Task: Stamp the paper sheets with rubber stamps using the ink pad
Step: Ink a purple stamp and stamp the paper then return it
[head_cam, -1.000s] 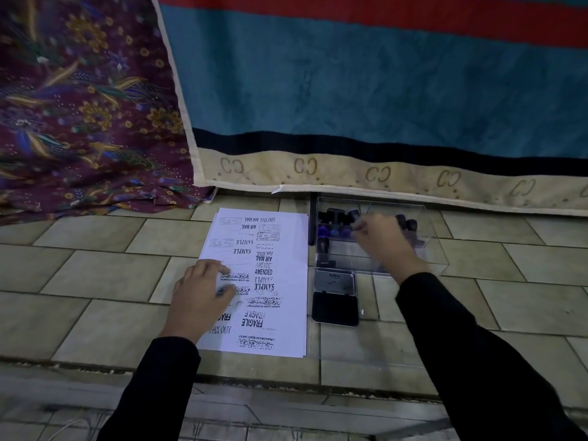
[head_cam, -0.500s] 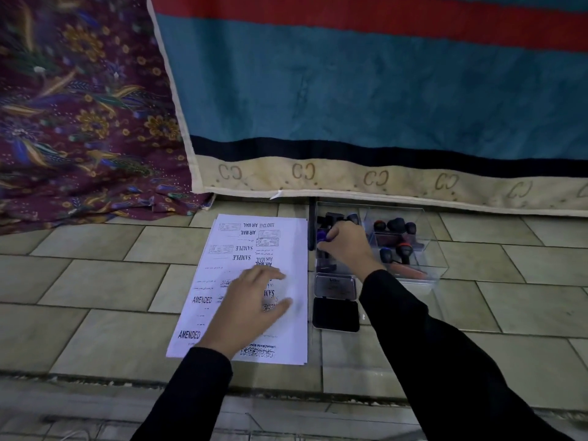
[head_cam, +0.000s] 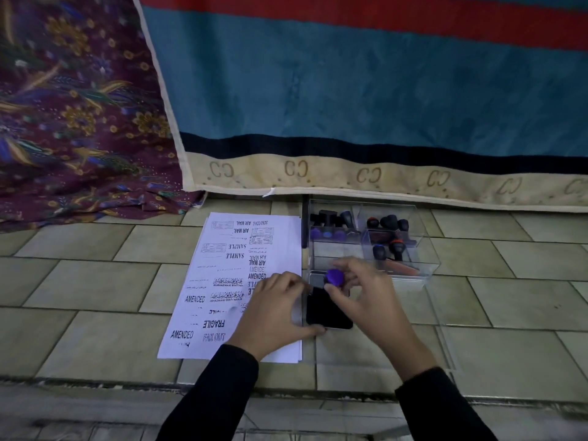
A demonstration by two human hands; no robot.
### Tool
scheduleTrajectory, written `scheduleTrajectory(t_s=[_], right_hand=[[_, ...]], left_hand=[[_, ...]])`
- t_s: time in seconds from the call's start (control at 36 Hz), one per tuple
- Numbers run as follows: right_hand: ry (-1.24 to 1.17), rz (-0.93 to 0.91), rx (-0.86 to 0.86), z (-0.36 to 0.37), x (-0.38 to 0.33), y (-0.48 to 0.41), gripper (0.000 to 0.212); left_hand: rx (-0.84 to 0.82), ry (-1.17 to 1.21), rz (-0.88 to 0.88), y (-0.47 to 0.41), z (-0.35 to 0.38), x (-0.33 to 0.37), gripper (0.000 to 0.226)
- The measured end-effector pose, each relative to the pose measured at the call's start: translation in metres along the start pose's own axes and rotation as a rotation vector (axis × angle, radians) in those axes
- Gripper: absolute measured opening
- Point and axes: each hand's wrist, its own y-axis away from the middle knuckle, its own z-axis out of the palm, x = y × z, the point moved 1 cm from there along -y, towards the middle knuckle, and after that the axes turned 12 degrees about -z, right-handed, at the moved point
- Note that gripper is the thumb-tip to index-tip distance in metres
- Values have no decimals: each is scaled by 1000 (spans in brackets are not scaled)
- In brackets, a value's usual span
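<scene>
Beige rectangular floor tiles (head_cam: pixel 79 281) with dark grout lines cover the ground. At the back hangs a wide striped blanket (head_cam: pixel 366 90): red on top, teal below, then a black band and a cream border with a repeated curled motif. Left of it, partly under its edge, a maroon floral cloth (head_cam: pixel 73 122) bunches onto the tiles.

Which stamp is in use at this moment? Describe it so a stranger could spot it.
Start at the clear compartment box right of the paper sheets; on its near side lies the black ink pad. Over the pad's far end the right hand pinches a stamp with a round purple knob, the only stamp outside the box.
</scene>
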Motion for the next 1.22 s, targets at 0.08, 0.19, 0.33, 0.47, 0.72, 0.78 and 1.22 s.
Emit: scheduleTrajectory(t_s=[0.08,0.19,0.33,0.47,0.72,0.78,1.22], right_hand=[[65,-70,-46,4,2,12,27],[99,-100,-60,6,3,19,27],[103,-110,-85,11,2,20,28],[138,-102,-99,14,-2,21,29],[141,-79,-76,15,-9,22,25],[102,-94,-49,15,-16,23,24],[-80,-213,-242,56,-47,40,25]], left_hand=[[17,-1,-6,-1,0,1,65],[13,-1,-3,0,0,2,67],[3,8,-11,2,-2,3,67],[-7,19,-21,2,-1,3,71],[-73,323,-59,6,-19,-11,72],[19,423,-132,10,-30,-21,48],[214,44,-370,12,-22,-81,55]])
